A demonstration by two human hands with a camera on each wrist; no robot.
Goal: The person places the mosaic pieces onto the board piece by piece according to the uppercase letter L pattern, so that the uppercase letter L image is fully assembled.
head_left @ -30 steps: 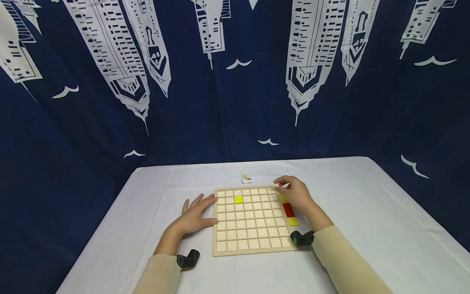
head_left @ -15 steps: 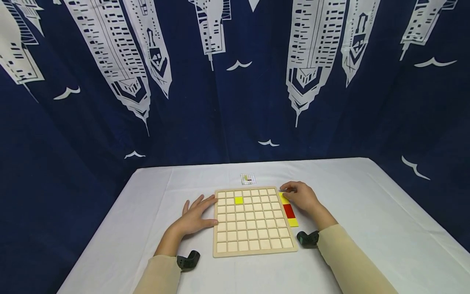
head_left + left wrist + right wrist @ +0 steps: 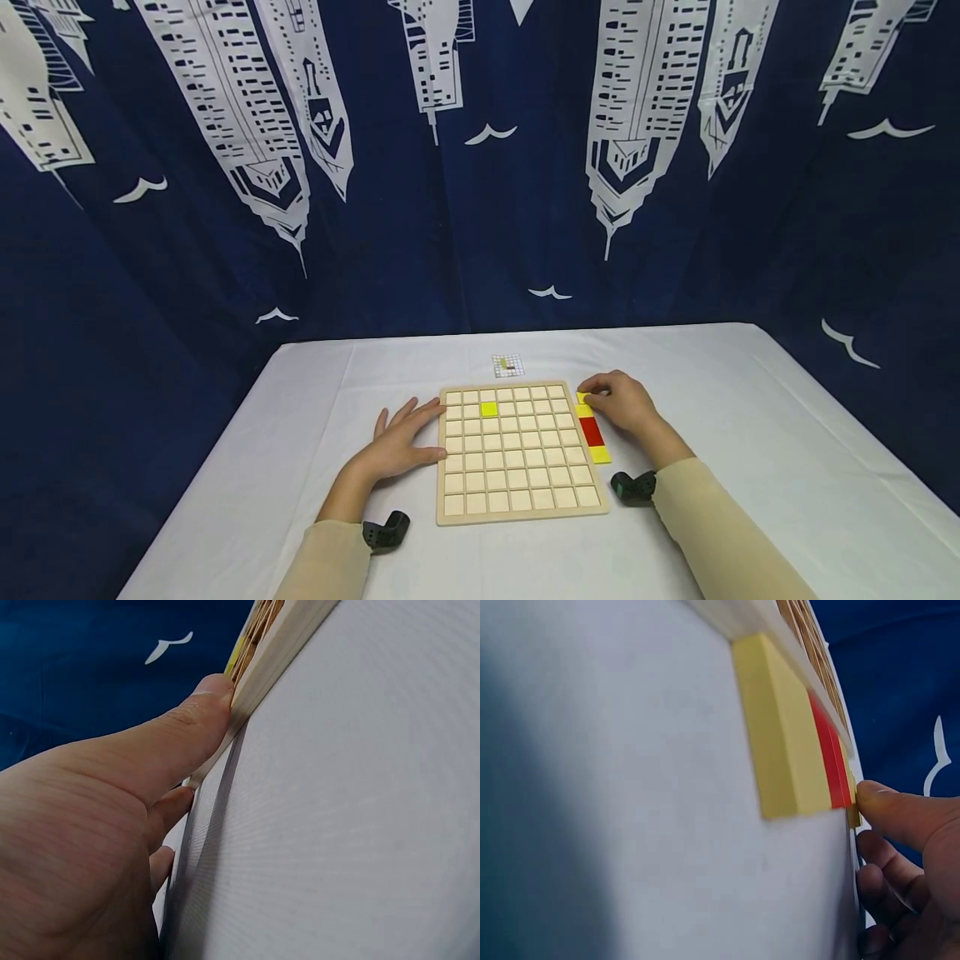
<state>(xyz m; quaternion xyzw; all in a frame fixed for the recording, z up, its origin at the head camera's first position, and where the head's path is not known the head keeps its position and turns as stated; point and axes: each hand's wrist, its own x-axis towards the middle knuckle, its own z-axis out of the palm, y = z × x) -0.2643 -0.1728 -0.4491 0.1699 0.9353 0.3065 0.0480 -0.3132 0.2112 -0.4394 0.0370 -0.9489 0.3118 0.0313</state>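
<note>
A wooden grid board [image 3: 521,517] lies on the table, with one yellow tile [image 3: 489,409] in a cell near its top. Along the board's right edge is a column of yellow and red tiles [image 3: 592,432]. My right hand [image 3: 628,407] pinches the yellow tile [image 3: 582,398] at the far end of that column. In the right wrist view the thumb of my right hand [image 3: 915,855] meets that far tile, beyond the red [image 3: 829,754]; a yellow block [image 3: 780,735] is nearest the camera. With fingers spread, my left hand [image 3: 393,446] touches the board's left edge.
A small printed grid card [image 3: 507,365] lies beyond the board on the white-covered table [image 3: 247,467]. Behind the table hangs a dark blue cloth [image 3: 450,250] with white building and bird shapes. Each wrist wears a black device [image 3: 386,532].
My right hand has moved from the board's top right corner, outward to the right, onto the far yellow tile, whose end now sits slightly farther back. My left hand has stayed in place.
</note>
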